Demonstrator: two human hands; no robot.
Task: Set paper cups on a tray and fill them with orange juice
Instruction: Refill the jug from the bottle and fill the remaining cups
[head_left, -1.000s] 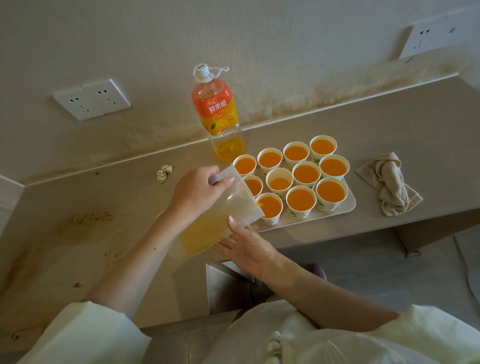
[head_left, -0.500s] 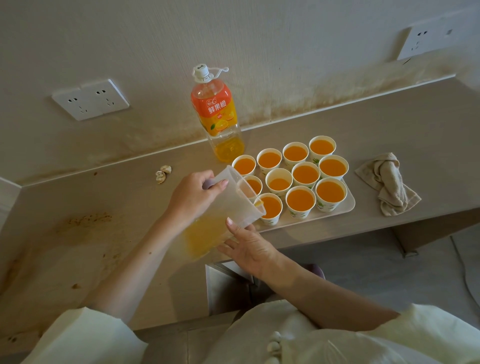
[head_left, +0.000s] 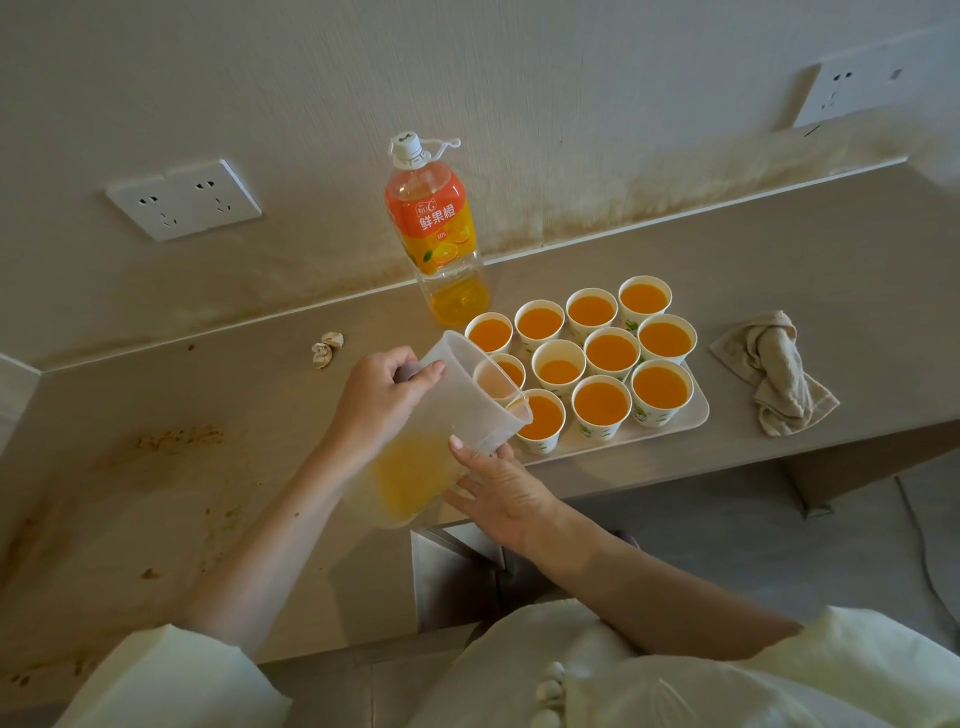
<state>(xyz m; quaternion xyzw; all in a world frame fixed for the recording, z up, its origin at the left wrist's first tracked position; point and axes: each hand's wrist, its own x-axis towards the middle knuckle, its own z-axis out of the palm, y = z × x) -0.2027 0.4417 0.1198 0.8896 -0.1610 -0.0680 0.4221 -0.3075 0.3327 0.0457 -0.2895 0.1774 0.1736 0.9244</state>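
Your left hand (head_left: 384, 402) grips the handle of the tilted translucent plastic pitcher (head_left: 467, 410); your right hand (head_left: 506, 488) props it with straight fingers, spout over a round white paper cup (head_left: 543, 426) on the pale rounded tray (head_left: 698, 410), mid-frame.

a long beige worktop (head_left: 779, 249) runs along the wall, its surface marked with brown stains (head_left: 176, 439) towards the left end. a tall orange juice bottle (head_left: 436, 228) stands upright at the back edge, close to the wall, capped and nearly empty. just right of it and nearer the front edge lies a pale tray (head_left: 696, 410) loaded with paper cups (head_left: 661, 387). a crumpled beige cloth (head_left: 776, 371) lies just beside the tray's right end. a small wad of crumpled paper (head_left: 327, 349) sits left of the bottle, well apart from the tray
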